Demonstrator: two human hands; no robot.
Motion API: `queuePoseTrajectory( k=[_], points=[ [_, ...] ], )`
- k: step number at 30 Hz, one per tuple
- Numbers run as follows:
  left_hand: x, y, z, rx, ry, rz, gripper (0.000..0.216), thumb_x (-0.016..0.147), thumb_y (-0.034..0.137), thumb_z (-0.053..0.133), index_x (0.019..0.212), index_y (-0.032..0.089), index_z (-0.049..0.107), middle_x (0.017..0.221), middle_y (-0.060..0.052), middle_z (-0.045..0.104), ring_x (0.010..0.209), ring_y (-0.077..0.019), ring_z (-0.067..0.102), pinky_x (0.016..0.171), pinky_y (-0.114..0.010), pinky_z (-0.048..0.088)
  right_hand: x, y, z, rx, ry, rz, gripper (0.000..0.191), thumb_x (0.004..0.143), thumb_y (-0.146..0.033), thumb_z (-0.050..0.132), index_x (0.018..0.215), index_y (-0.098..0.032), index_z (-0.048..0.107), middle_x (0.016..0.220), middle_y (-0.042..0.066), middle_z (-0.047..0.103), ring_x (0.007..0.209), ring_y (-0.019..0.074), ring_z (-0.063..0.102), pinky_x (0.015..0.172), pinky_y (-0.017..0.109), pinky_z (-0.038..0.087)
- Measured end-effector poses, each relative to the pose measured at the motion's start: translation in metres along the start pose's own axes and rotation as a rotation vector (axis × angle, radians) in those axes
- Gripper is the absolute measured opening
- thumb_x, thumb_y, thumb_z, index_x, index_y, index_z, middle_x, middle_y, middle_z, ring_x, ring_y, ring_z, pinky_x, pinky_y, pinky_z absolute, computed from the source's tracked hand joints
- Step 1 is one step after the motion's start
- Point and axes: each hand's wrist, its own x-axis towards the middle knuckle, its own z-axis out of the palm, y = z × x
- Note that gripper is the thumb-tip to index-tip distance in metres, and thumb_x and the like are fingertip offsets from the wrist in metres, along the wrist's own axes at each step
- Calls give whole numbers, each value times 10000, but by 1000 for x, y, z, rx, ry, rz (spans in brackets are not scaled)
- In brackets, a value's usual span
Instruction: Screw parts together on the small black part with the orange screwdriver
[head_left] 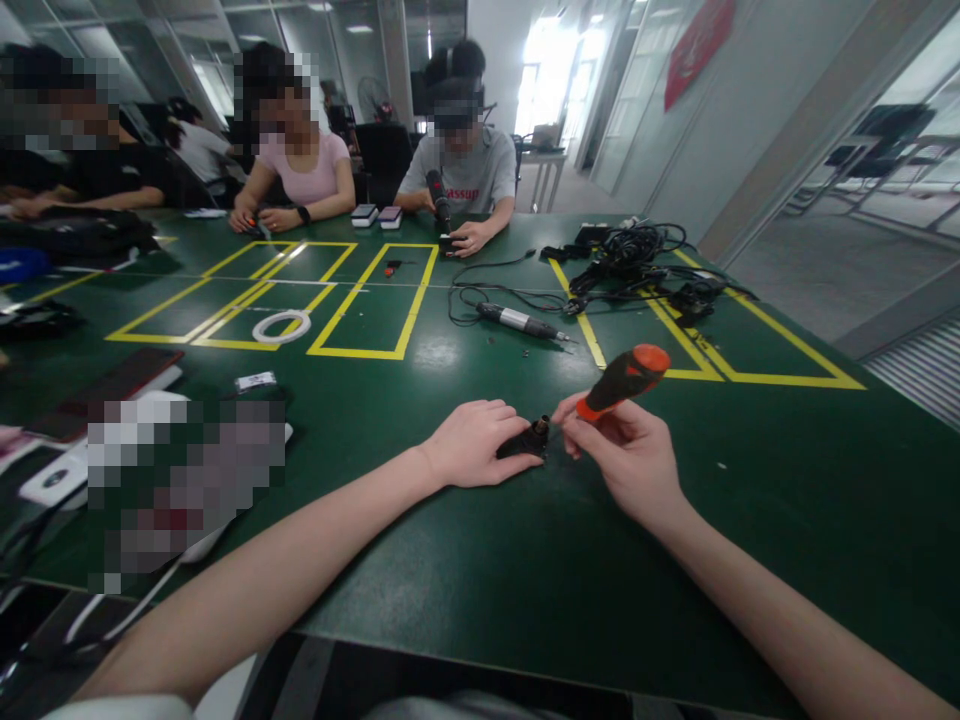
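The room is a bright office with glass walls and a long hall at the far end. A red sign hangs high on the right wall, but its writing is too blurry to read. A big green table fills most of the view. Yellow tape lines make boxes on it.

Near the middle of the table, the left hand lies flat over a small black part, and its fingers press on it to hold it down. The right hand is closed around a screwdriver with an orange and black handle. The handle points up and to the right. The tip end points down to the small black part, just between the two hands.

Farther off on the table lies an electric screwdriver with a cord. A messy pile of black cables sits at the far right. A white ring lies on the left, on a yellow line.

Three people sit at the far side. One in a grey shirt has red letters on the chest, partly hidden, so the word cannot be read. That person holds a black tool upright. One in a pink top rests both hands on the table.
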Motion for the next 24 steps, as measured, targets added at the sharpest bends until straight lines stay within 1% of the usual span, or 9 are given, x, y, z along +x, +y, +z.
queuePoseTrajectory(
  k=[2, 4, 7, 9, 13, 16, 19, 21, 24],
  points=[
    [0, 0, 0, 3, -4, -1, 370, 983, 514, 563, 941, 157, 649, 824, -48, 651, 799, -203, 616, 733, -321, 463, 1, 0, -1, -18, -3, -10, 343, 840, -511, 785, 748, -198, 678, 701, 24, 666, 499, 127, 553, 472, 263, 503],
    [0, 0, 0, 5, -4, -3, 365, 983, 514, 564, 950, 160, 650, 817, -46, 649, 798, -202, 616, 739, -320, 462, 1, 1, -1, -1, -26, -4, 360, 890, -534, 721, 772, -195, 700, 684, 25, 655, 490, 129, 548, 468, 268, 500],
    [-1, 0, 1, -1, 7, 1, 362, 981, 510, 568, 939, 160, 652, 799, -43, 638, 785, -200, 611, 731, -318, 456, 0, 2, 0, 65, -51, 10, 340, 917, -537, 686, 893, -198, 710, 725, 38, 691, 518, 144, 585, 488, 280, 523],
    [-1, 0, 0, -7, 10, 7, 364, 983, 505, 568, 937, 154, 654, 796, -44, 634, 778, -199, 605, 726, -317, 453, -1, 3, 2, 99, -26, 7, 306, 894, -511, 726, 933, -210, 681, 736, 32, 710, 537, 145, 600, 514, 277, 538],
    [-1, 0, -1, -4, 0, 5, 368, 983, 503, 571, 937, 148, 655, 809, -47, 643, 780, -200, 606, 721, -318, 453, -1, 4, 2, 71, 35, 20, 291, 864, -456, 775, 808, -212, 629, 714, 27, 717, 522, 130, 583, 528, 264, 539],
    [-1, 0, -1, 3, -4, 2, 371, 983, 510, 569, 939, 151, 652, 827, -50, 656, 793, -202, 613, 722, -321, 456, 1, 3, -2, -8, 58, -4, 259, 816, -405, 818, 739, -203, 677, 766, 35, 723, 557, 134, 598, 538, 264, 548],
    [-1, 0, 0, -2, -2, 1, 374, 990, 515, 555, 941, 156, 650, 837, -52, 662, 803, -201, 617, 730, -320, 459, 1, 3, -4, -80, 82, -36, 218, 759, -369, 857, 698, -209, 723, 741, 30, 724, 622, 168, 655, 596, 288, 589],
    [0, 0, 0, -7, -2, -1, 372, 991, 513, 554, 948, 156, 651, 837, -52, 661, 801, -200, 616, 726, -320, 458, 1, 3, -4, -101, 111, -24, 207, 738, -373, 873, 733, -208, 749, 717, 33, 736, 607, 180, 671, 602, 308, 609],
    [0, 0, 0, -6, -4, -5, 371, 989, 513, 559, 965, 156, 656, 832, -50, 659, 797, -200, 614, 717, -319, 454, 0, 1, -3, -78, 143, -10, 229, 737, -375, 879, 803, -194, 754, 711, 44, 755, 537, 171, 666, 555, 303, 611]
  ],
)
